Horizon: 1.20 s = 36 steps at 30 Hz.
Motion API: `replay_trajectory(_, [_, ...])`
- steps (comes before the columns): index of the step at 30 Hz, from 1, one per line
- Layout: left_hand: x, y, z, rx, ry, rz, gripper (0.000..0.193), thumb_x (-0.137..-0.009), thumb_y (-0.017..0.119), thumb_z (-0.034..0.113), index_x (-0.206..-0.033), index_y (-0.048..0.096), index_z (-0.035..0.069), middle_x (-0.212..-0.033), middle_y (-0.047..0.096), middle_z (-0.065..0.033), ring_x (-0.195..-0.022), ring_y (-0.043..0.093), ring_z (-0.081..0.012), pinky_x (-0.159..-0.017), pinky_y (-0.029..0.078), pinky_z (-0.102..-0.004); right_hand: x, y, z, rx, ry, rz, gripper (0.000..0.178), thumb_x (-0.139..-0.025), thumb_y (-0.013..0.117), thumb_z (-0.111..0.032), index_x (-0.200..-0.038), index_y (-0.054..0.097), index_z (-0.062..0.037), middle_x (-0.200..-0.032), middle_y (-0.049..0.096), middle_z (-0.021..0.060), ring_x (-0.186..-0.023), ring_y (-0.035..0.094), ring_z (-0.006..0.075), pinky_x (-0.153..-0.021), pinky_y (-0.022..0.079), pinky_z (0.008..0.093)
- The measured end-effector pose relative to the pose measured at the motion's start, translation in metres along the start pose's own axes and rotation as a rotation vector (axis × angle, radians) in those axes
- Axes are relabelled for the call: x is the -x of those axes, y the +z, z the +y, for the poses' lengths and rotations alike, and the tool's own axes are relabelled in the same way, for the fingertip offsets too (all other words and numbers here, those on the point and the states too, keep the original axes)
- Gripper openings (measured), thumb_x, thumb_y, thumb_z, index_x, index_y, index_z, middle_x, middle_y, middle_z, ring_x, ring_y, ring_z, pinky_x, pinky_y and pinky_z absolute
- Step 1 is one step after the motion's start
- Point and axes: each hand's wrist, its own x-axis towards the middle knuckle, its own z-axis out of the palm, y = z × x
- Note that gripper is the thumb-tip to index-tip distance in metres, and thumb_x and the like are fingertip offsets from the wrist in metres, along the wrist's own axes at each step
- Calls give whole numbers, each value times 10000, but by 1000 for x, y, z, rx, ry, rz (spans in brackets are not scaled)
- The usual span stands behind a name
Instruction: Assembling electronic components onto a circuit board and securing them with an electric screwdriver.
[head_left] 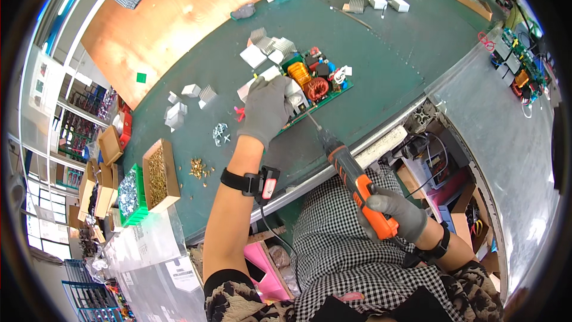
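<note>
The green bench [381,53] is being occupied, near its front edge, by a populated circuit board [316,88]. An orange-and-black electric screwdriver [350,170] is being gripped by the closed right hand [402,211], its bit [314,120] being aimed at the board's near edge. The board's left end is being covered by the partly curled left hand [267,109]; whether anything is being gripped there cannot be told. Farther left, a cardboard box [171,170] is being flanked by loose brass-coloured pieces [198,169].
</note>
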Motion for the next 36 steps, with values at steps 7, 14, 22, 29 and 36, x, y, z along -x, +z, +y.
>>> replay_trajectory(7, [-2,-13,2,60,-113,-148,352,-833,734,221,-1138,609,98,-733,664,-58,-839,641,-275,-1032,409,-442,38,-17,-23,21,38,172,675,-782,764,-488,-1145,491,13,-799,615,86,-572,623,140,-482,530,269])
replay_trajectory(14, [47,-51,-8,246,-321,224,436,-894,671,258,-1284,571,91,-1094,674,-171,-1031,612,-387,-916,483,-470,31,-59,-99,236,-174,417,603,-813,747,-429,-1150,511,12,-782,620,88,-558,626,153,-482,523,272])
replay_trajectory(22, [178,-51,6,166,-580,176,477,-894,681,317,-1283,571,64,-1166,656,-165,-1065,600,-392,-948,461,-488,-64,-128,-189,1107,-88,773,541,-789,765,-395,-1128,573,-20,-909,653,107,-825,669,243,-740,544,375])
replay_trajectory(29, [196,-32,19,-90,-644,176,407,-838,687,247,-1183,613,42,-1098,644,-167,-1065,584,-374,-968,439,-476,-154,-59,-213,1567,-295,573,512,-828,677,-455,-1231,615,-145,-1152,639,140,-1088,618,344,-944,480,440])
replay_trajectory(36, [194,-34,19,-50,-682,209,381,-827,689,224,-1161,619,54,-1096,655,-158,-1083,582,-375,-986,427,-488,-259,18,-233,1910,140,243,511,-813,622,-323,-1255,630,-68,-1208,671,177,-1070,664,361,-910,523,475])
